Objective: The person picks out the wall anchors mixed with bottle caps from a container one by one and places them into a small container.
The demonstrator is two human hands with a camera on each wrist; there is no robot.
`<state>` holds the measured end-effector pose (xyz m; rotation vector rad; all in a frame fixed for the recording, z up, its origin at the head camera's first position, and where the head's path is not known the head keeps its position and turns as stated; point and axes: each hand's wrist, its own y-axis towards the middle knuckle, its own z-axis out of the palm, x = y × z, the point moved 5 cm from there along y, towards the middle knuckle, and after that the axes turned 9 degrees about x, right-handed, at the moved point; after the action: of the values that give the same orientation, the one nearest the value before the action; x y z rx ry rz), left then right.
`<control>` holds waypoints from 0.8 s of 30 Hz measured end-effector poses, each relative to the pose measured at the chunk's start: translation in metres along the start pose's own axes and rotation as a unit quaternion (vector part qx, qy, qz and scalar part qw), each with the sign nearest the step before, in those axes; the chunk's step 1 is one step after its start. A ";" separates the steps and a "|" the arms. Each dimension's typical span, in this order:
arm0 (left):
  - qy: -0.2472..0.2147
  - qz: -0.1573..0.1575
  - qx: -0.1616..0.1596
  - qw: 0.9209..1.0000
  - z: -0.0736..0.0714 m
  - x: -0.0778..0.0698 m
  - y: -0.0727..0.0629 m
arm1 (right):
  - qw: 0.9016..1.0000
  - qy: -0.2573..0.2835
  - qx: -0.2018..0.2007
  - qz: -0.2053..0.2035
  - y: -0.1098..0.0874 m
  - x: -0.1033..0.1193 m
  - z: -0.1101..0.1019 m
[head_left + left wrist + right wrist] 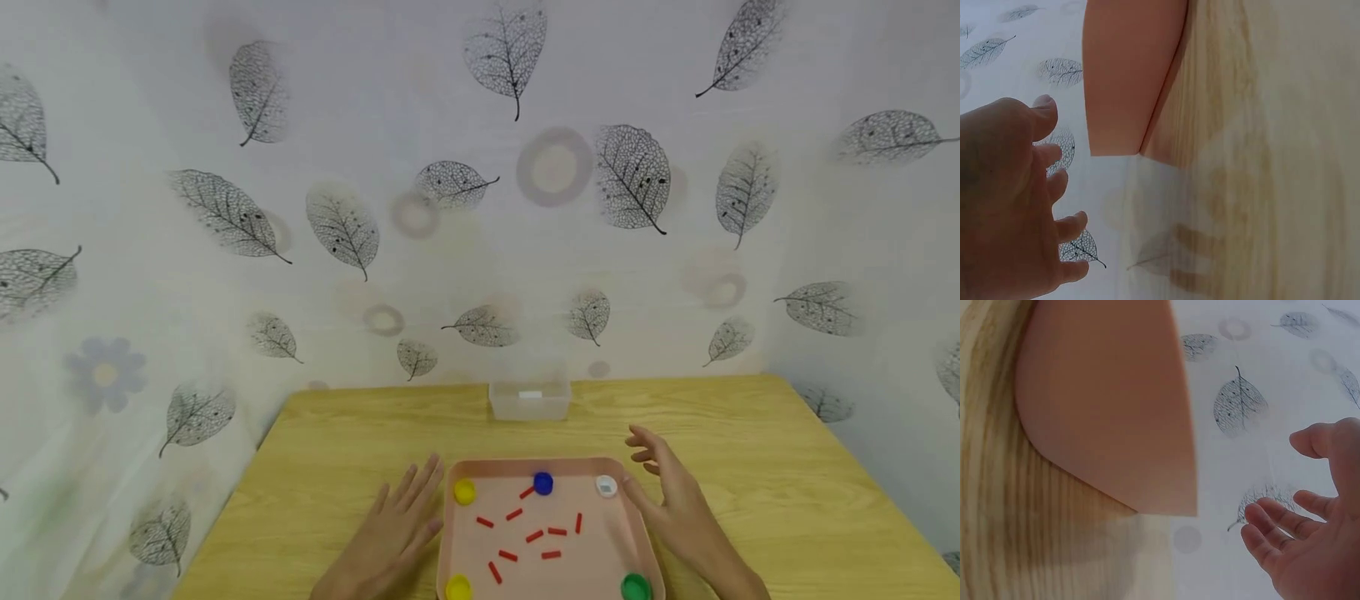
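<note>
A pink tray point(592, 571) lies on the table with several short red sticks point(534, 536) scattered in it. Round caps sit along its edges: one yellow cap point(464, 492) at the far left, another yellow cap point(459, 587) at the near left, a blue cap point(543, 483) at the far side, a white cap point(606, 487) at the far right and a green cap point(636, 587) at the near right. My left hand point(390, 529) is beside the tray's left rim, fingers extended and holding nothing. By the right rim, my right hand point(678, 512) has loosely bent, spread fingers with nothing in them.
Behind the tray, a translucent plastic box point(530, 408) with a white label stands near the table's back edge. The wooden table point(337, 433) meets a pale, leaf-printed cloth point(450, 275) at the back and sides.
</note>
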<state>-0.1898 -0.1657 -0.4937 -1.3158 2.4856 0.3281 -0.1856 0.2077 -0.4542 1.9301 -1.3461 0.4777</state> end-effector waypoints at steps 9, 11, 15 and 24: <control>-0.023 0.016 0.046 0.999 0.014 -0.005 0.003 | 0.995 0.072 0.053 0.045 -0.003 -0.001 0.021; -0.033 0.014 0.060 0.998 0.016 -0.004 0.004 | 0.992 0.094 0.062 0.052 -0.004 -0.001 0.026; -0.051 0.004 0.089 0.995 0.019 -0.001 0.005 | 0.988 0.114 0.084 0.055 -0.005 -0.002 0.037; -0.084 -0.006 0.110 0.990 0.019 0.001 0.008 | 0.987 0.073 0.142 -0.024 -0.002 -0.001 0.051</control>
<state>-0.1935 -0.1558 -0.5110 -1.1648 2.2981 0.1498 -0.1894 0.1709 -0.4899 2.1038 -1.1857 0.8094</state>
